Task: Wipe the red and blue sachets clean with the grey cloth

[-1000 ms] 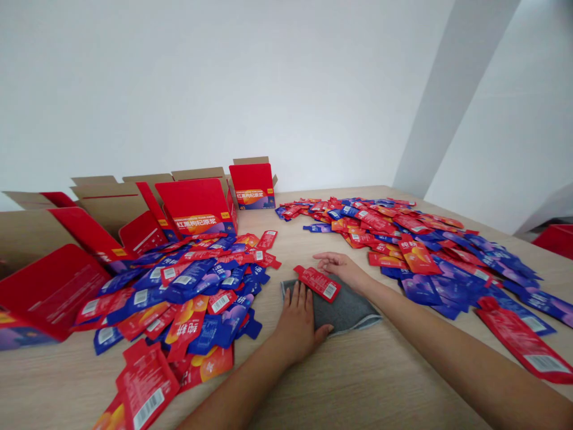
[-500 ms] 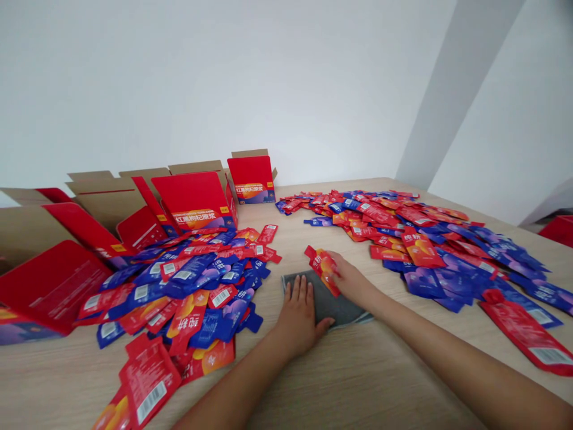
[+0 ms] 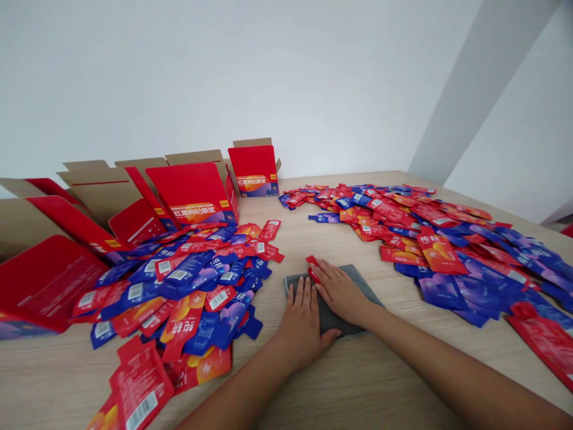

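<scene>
The left hand [image 3: 302,322] lies flat, fingers spread, on the near edge of a grey cloth [image 3: 353,283] on the bench [image 3: 358,382]. The right hand [image 3: 341,291] presses a red sachet [image 3: 312,267] down onto the cloth; its grip looks open, palm flat, though most of the sachet is hidden beneath it. Heaps of sachets [image 3: 188,286] lie on both sides, red boxes [image 3: 192,194] behind.

Plain white wall [image 3: 224,77] filling twelve o'clock, slanted grey-white column [image 3: 474,95] rising at two o'clock, pale wood-grain tabletop [image 3: 358,382] underneath, soft even light
</scene>
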Demonstrator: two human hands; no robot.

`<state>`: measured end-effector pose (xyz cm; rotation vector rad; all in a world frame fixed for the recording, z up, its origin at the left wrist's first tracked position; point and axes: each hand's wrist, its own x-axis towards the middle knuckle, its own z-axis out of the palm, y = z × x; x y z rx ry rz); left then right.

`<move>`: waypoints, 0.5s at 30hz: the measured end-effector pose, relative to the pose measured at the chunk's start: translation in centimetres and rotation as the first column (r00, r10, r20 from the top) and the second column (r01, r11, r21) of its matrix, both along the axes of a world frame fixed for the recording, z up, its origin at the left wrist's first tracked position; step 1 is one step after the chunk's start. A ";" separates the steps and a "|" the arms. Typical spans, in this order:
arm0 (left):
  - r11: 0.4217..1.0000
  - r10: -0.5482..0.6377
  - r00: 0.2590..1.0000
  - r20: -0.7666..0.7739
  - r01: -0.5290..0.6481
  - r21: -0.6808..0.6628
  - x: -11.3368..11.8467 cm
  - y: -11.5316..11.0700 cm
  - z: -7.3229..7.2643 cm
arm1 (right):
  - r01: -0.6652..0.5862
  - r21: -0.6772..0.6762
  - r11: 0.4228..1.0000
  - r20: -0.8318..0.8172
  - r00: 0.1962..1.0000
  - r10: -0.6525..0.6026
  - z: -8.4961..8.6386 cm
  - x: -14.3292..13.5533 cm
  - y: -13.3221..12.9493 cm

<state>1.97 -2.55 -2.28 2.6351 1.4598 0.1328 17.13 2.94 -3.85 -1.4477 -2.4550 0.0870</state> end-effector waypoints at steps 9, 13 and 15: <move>1.000 0.018 1.000 -0.002 -0.018 0.020 0.0 -0.1 -0.2 | 0.155 -0.071 0.985 -0.058 0.986 -0.159 1.6 -0.6 6.2; 1.000 0.006 1.000 0.014 -0.006 0.014 -0.1 -0.2 0.3 | 0.196 -0.117 0.974 -0.075 0.976 -0.205 2.1 -0.8 5.7; 1.000 0.006 1.000 0.019 -0.006 0.000 -0.1 -0.3 0.7 | 0.180 -0.144 0.973 -0.085 0.977 -0.194 2.8 -0.8 5.6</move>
